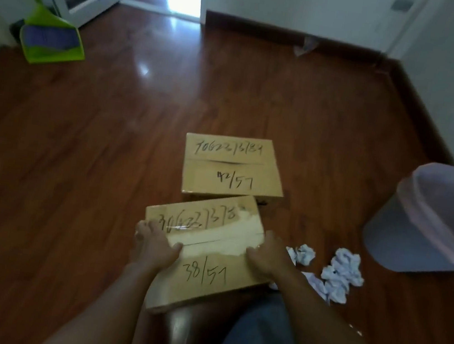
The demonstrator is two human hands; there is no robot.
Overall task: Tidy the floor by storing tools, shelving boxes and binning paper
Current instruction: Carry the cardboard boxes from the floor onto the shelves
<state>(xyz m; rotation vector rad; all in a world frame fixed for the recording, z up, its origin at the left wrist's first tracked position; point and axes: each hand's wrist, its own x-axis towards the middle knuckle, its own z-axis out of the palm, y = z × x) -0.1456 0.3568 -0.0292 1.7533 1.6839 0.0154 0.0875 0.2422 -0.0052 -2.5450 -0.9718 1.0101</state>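
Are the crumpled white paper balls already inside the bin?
No, the crumpled white paper balls lie on the brown wooden floor beside the grey bin.

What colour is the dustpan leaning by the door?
The dustpan is bright green; head view shows it.

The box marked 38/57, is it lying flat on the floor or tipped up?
Tipped up. The box marked 38/57 is tilted, gripped by the left hand and right hand; its far edge overlaps the second box.
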